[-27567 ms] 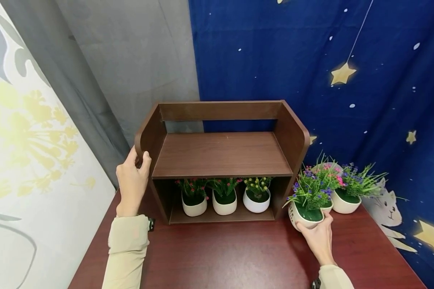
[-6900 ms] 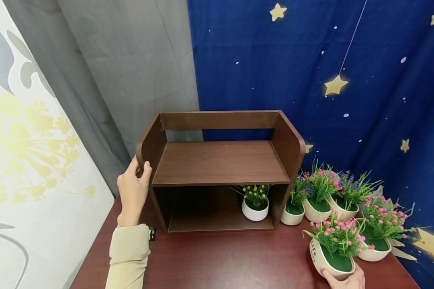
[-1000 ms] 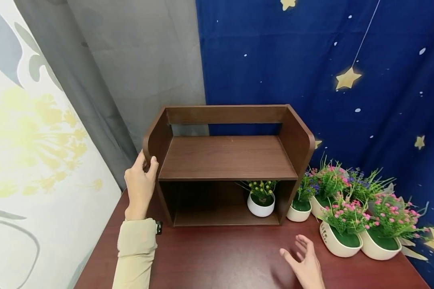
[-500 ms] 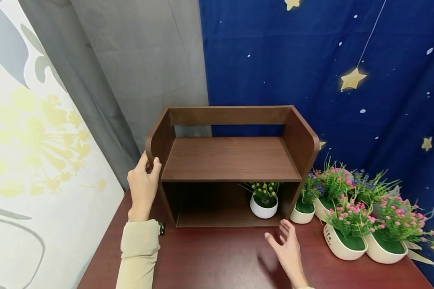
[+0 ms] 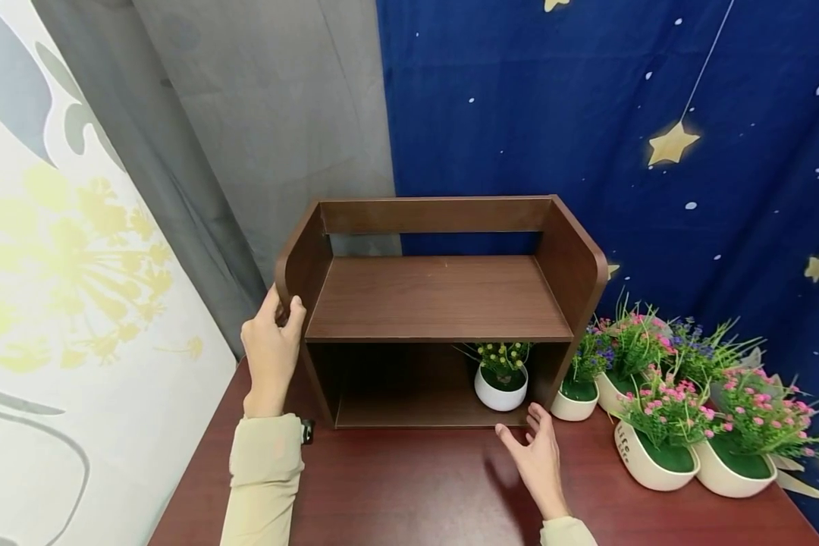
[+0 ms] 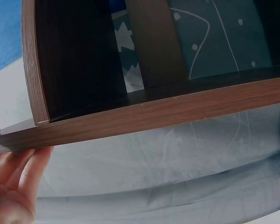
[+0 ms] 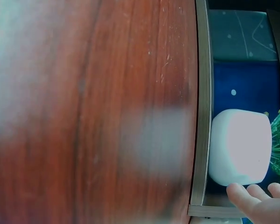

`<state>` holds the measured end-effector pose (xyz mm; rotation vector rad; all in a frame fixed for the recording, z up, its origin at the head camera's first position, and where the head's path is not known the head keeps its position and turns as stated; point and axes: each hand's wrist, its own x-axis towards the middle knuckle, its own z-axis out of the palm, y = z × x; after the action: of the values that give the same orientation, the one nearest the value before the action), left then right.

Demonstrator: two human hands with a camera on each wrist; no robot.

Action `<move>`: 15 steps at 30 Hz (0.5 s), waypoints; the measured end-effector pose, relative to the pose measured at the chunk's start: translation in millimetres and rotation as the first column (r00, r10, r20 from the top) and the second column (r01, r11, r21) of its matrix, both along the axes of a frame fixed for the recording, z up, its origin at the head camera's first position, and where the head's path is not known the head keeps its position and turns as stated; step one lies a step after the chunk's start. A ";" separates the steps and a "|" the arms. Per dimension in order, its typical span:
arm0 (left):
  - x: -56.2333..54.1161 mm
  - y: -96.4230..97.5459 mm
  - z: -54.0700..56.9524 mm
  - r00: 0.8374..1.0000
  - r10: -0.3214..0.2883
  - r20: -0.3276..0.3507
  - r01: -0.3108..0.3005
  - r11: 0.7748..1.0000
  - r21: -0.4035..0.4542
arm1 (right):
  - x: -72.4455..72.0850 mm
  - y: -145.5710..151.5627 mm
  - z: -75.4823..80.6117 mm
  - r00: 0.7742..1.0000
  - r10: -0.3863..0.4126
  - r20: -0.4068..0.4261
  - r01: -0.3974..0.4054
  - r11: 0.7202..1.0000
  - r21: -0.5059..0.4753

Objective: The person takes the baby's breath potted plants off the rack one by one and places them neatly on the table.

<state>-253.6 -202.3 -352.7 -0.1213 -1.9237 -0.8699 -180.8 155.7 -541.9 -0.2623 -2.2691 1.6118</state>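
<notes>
My left hand (image 5: 271, 356) grips the front edge of the left side panel of a brown two-tier wooden shelf (image 5: 444, 297); the left wrist view shows its fingers (image 6: 31, 175) against the board. In the lower compartment, at the right, stands a round white pot with a yellow-flowered artificial plant (image 5: 501, 388). Just in front of that pot is my right hand (image 5: 535, 462), thumb and fingers spread apart and holding nothing. The right wrist view shows its fingertips (image 7: 238, 192) close beside the white pot (image 7: 240, 147); contact cannot be made out.
Several cream pots with pink or purple flowers stand right of the shelf, including a pink-flowered one marked "Life" (image 5: 657, 459). The reddish-brown table (image 5: 409, 485) extends in front. Grey (image 5: 273, 114) and blue star-patterned curtains (image 5: 478, 144) hang behind.
Two red-flowered pots have left the lower compartment since the oldest frame. The right hand has let go of the pink-flowered "Life" pot and moved left toward the white pot. The left hand keeps its grip.
</notes>
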 end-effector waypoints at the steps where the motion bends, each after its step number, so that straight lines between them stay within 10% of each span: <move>1: -0.1 -0.1 0.3 1.000 0.002 -0.002 -0.002 1.000 -0.001 | -1.1 -0.3 -0.2 1.000 -0.003 -0.002 0.003 1.000 0.000; 15: 0.9 -0.2 -0.3 1.000 -0.001 -0.009 0.001 1.000 -0.015 | -10.9 -2.4 -6.2 0.999 -0.042 -0.011 0.043 0.998 0.037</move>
<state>-252.7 -202.5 -353.0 -0.1350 -1.9220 -0.8550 -191.8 153.3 -548.2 -0.2900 -2.2682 1.5445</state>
